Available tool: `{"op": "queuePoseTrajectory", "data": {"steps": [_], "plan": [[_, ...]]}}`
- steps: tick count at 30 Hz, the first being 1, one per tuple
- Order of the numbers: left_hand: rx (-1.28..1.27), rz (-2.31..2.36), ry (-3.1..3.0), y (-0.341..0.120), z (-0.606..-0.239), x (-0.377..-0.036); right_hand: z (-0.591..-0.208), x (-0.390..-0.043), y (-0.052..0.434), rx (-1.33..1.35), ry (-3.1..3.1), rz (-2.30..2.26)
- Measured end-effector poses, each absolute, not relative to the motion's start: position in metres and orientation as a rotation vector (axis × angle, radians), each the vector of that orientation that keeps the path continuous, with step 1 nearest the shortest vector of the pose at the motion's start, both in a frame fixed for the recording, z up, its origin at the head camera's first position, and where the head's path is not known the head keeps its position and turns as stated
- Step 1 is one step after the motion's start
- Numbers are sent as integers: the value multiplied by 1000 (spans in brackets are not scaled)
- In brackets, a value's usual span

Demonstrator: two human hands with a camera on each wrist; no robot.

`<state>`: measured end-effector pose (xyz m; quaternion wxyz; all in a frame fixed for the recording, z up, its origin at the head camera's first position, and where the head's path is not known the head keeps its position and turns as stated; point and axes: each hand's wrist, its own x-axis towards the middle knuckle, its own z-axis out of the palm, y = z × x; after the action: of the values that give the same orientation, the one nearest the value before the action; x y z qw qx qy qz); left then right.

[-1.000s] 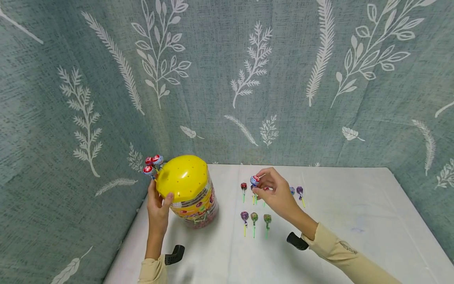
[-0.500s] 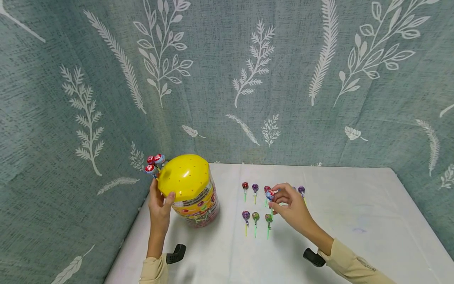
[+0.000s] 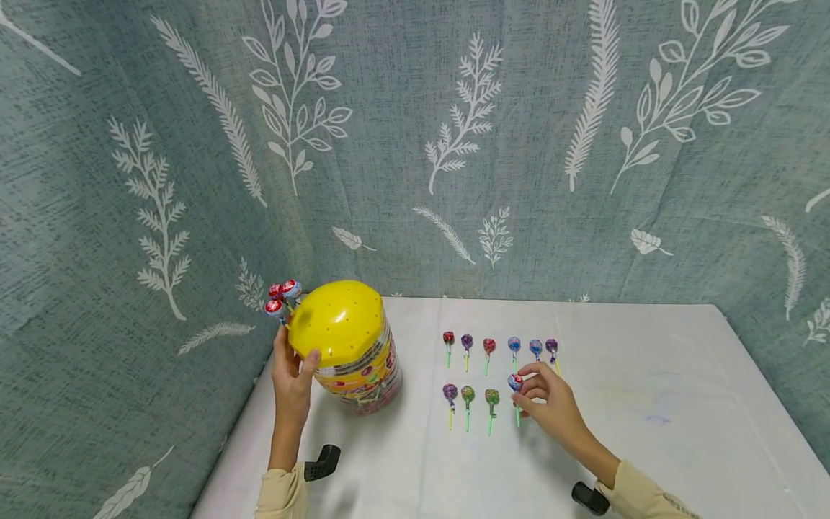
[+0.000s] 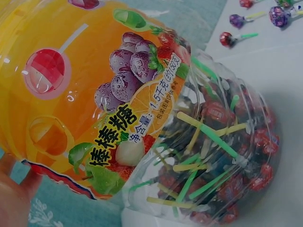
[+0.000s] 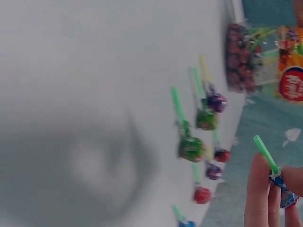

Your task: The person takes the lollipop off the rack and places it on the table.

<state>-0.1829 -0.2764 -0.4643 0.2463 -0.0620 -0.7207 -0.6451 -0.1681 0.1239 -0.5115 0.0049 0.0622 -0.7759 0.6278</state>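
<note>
Beige cuffed sleeves, black rounded wrist cameras, dark sleeve marking

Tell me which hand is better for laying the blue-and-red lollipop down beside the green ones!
Probably the right hand: it pinches that blue-and-red lollipop by the end of the row with the green lollipops. The left hand is farther off, busy gripping the yellow-lidded jar.

Left fingers gripping, right fingers pinching.
</note>
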Motion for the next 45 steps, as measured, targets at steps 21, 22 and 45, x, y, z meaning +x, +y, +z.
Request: {"op": "queuePoseTrajectory", "data": {"steps": [21,22,45], "plan": [[-154,-1760,-1975,-278,-466,-183,-558,-172,118,-144,-2628,1662],[-157,-1760,-1972,-278,-465,-182,-559,-172,117,-146,-2642,1644],[-131,-1747,-1992,-278,-466,-181,-555,-179,111,-142,-2839,1551]]}}
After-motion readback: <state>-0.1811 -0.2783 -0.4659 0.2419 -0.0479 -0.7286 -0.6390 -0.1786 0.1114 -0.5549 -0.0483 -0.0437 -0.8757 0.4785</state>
